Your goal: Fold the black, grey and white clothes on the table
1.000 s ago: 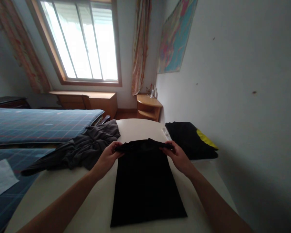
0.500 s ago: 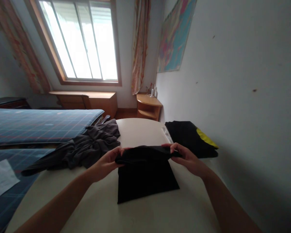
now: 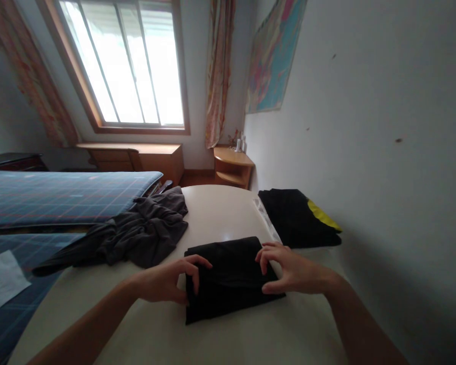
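Note:
A folded black garment lies flat on the pale round table, its exact kind not clear. My left hand is at its left edge, with thumb and fingers apart. On the right side of the cloth rests my right hand, fingers curved and spread, thumb near the lower right edge. Neither hand grips the fabric. Beyond my right hand sits a folded black pile of cloth with a yellow patch. To the left, a crumpled dark grey garment hangs partly past the table's edge.
Blue plaid mattresses stand left of the table, with a white paper sheet on the nearer one. Clear plastic shows under the black pile. A wall runs along the right. A wooden corner shelf stands behind.
The raised part of the black garment has been laid down over the rest, making a smaller folded shape. Both hands have let go of its edge and come lower, closer to me.

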Available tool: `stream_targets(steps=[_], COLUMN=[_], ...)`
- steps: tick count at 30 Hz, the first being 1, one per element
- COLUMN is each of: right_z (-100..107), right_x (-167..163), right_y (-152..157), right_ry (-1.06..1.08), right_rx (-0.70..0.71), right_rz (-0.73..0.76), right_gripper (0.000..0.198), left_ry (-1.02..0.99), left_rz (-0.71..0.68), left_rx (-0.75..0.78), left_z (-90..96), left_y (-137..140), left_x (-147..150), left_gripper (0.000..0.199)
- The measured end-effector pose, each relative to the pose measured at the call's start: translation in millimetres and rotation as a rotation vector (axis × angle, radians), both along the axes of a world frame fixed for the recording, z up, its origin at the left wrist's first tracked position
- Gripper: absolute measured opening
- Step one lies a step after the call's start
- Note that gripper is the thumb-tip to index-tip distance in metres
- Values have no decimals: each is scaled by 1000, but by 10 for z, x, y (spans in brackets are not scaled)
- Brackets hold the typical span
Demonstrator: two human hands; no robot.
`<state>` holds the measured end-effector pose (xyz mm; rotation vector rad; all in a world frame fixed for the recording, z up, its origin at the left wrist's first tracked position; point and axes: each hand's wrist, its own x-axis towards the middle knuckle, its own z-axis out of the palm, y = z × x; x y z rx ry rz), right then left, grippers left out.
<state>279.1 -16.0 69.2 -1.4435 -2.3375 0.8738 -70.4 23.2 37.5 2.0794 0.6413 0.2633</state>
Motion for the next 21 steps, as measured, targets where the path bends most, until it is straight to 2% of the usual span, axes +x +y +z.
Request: stream_targets(steps=[3, 5, 7, 9, 11, 16, 18, 21], right_z=[-104, -198, -287, -344, -359, -280, -241, -214], right_x=[-231, -404, -547, -631, -650, -502, -423, -375], right_y=[-28, -48, -62, -67, -59, -7, 10, 6], right_ry=[-33, -43, -73, -106, -129, -158, -187, -215], right_rx=[184, 222, 206, 171, 140, 121, 138, 169], right_rz=[14, 79, 137, 163, 169, 201, 193, 136], right_gripper=[57, 81, 94, 89, 75, 48, 44, 50], left_ry=[-57, -79, -79, -74, -84, -7, 29, 4], left_rz=[49, 71, 74, 81, 138, 466, 475, 440], left_rx=[59, 86, 110, 146, 188, 299, 325, 355], left_z=[-52, -60, -58, -70, -120, -345, -398, -423], left_y=[6, 24, 56, 109, 185, 364, 377, 341], left_x=[62, 61, 11, -76, -162, -183, -113, 10], left_gripper=[15, 15, 18, 22, 26, 40, 41, 32])
